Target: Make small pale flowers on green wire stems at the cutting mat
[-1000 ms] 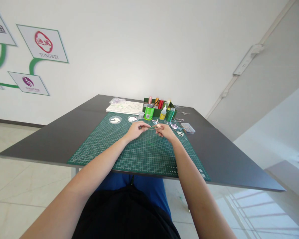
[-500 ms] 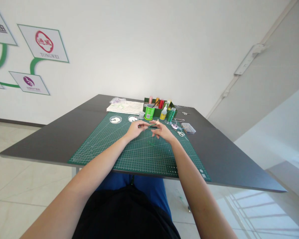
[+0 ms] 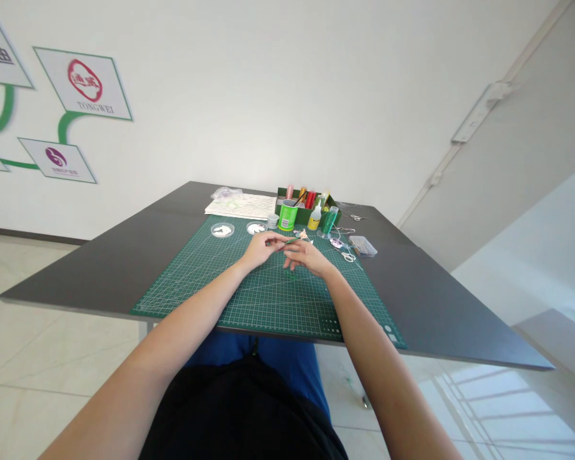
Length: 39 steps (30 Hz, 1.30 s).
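Note:
Over the green cutting mat (image 3: 263, 300), my left hand (image 3: 262, 249) pinches a thin green stem (image 3: 293, 241) between thumb and fingers. A small pale artificial flower (image 3: 303, 236) shows at the stem's right end. My right hand (image 3: 310, 257) is close beside it, with its fingertips drawn together at the stem just right of my left fingertips. A fine green thread (image 3: 292, 276) shows below the right fingers and seems to run up into them; the exact grip is too small to make out.
Behind my hands stand a green can (image 3: 287, 216), a yellow glue bottle (image 3: 315, 217) and a dark green box (image 3: 335, 214) of thread spools. Two shallow dishes (image 3: 222, 230) lie left. White-handled scissors (image 3: 348, 257) and a clear plastic case (image 3: 363, 246) lie right.
My right hand has moved slightly left and down, from beside the flower toward my left fingertips, leaving the flower more exposed. The left hand has stayed almost still.

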### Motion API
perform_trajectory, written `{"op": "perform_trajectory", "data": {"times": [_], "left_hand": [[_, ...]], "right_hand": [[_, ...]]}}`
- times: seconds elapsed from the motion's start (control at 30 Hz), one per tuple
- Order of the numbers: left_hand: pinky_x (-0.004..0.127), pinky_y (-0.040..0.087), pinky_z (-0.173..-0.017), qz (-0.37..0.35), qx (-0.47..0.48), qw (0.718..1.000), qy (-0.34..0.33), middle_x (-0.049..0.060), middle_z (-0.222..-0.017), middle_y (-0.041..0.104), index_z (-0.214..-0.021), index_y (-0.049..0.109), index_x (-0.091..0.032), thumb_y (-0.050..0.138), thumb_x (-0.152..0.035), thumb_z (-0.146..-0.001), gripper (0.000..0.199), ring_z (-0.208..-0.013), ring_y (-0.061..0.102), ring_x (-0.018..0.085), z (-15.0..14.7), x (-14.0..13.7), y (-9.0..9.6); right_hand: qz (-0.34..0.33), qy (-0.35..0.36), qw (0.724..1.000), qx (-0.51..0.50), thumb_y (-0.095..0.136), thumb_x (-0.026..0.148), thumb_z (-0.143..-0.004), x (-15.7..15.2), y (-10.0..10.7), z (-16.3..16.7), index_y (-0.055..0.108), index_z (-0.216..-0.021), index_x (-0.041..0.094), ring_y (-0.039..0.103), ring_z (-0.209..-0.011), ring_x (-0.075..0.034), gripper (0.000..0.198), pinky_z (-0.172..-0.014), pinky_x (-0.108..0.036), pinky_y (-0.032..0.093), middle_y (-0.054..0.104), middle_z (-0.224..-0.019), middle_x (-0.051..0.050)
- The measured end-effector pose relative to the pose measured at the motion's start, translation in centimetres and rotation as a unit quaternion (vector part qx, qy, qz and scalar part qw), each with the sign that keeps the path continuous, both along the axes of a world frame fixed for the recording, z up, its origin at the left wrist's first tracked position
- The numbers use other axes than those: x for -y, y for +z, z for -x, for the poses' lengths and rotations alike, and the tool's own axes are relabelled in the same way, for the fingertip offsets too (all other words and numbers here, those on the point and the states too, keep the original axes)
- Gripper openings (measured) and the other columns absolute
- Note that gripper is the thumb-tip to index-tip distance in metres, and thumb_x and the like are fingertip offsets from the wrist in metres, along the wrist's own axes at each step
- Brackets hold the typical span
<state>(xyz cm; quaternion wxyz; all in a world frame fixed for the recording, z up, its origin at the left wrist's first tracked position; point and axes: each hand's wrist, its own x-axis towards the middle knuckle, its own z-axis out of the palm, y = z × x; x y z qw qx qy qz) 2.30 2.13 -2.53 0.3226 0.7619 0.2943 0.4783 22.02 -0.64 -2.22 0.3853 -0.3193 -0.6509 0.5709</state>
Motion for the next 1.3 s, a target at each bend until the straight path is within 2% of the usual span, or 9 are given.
{"op": "perform_trajectory", "data": {"times": [0.17, 0.27, 0.4, 0.63, 0.87, 1.3], "left_hand": [[0.030, 0.053, -0.073, 0.008, -0.004, 1.000, 0.009, 0.008, -0.093, 0.077, -0.101, 0.079, -0.015, 0.069, -0.023, -0.082, 0.023, -0.075, 0.066, 0.017, 0.07, -0.33, -0.18], [0.030, 0.054, -0.071, 0.018, 0.000, 1.000, 0.006, 0.009, -0.092, 0.076, -0.100, 0.078, -0.014, 0.069, -0.026, -0.083, 0.023, -0.074, 0.066, 0.017, 0.07, -0.47, -0.33], [0.030, 0.054, -0.069, 0.020, 0.001, 1.000, 0.004, 0.008, -0.088, 0.076, -0.100, 0.078, -0.014, 0.070, -0.029, -0.083, 0.024, -0.070, 0.065, 0.017, 0.12, -0.52, -0.37], [0.030, 0.053, -0.068, 0.044, 0.017, 0.999, 0.007, 0.008, -0.088, 0.076, -0.100, 0.078, -0.013, 0.071, -0.029, -0.081, 0.026, -0.066, 0.064, 0.016, 0.13, -0.62, -0.38], [0.029, 0.053, -0.066, 0.048, 0.027, 0.998, 0.003, 0.006, -0.083, 0.076, -0.099, 0.078, -0.014, 0.071, -0.028, -0.079, 0.025, -0.065, 0.063, 0.016, 0.06, -0.41, -0.23], [0.030, 0.052, -0.067, 0.058, 0.019, 0.998, 0.022, 0.005, -0.081, 0.072, -0.098, 0.075, -0.013, 0.071, -0.030, -0.079, 0.027, -0.066, 0.063, 0.016, 0.08, -0.36, -0.13]], "right_hand": [[0.014, -0.005, 1.000, -0.013, 0.084, 0.045, -0.073, -0.13, -0.09, 0.04, 0.062, -0.107, 0.016, 0.068, -0.064, -0.015, 0.050, -0.057, -0.026, 0.055, 0.076, -0.090, -0.010], [0.013, -0.028, 0.999, -0.010, 0.085, 0.047, -0.071, -0.25, -0.14, 0.09, 0.063, -0.104, 0.015, 0.063, -0.056, -0.013, 0.051, -0.053, -0.024, 0.051, 0.072, -0.071, -0.004], [-0.005, -0.052, 0.999, 0.002, 0.083, 0.050, -0.071, -0.31, -0.02, 0.09, 0.065, -0.098, 0.014, 0.056, -0.046, -0.009, 0.048, -0.047, -0.022, 0.044, 0.067, -0.062, 0.001], [-0.030, -0.079, 0.996, 0.020, 0.078, 0.052, -0.074, -0.51, 0.05, -0.05, 0.066, -0.099, 0.013, 0.051, -0.039, -0.009, 0.048, -0.038, -0.019, 0.033, 0.064, -0.054, 0.002], [-0.035, -0.085, 0.995, 0.028, 0.077, 0.052, -0.073, -0.71, 0.06, -0.20, 0.066, -0.096, 0.013, 0.048, -0.035, -0.008, 0.046, -0.037, -0.019, 0.034, 0.063, -0.049, 0.003], [-0.051, -0.090, 0.993, 0.051, 0.072, 0.049, -0.079, -0.69, 0.03, -0.38, 0.071, -0.107, 0.012, 0.046, -0.036, -0.008, 0.047, -0.038, -0.020, 0.034, 0.062, -0.050, 0.003]]}}
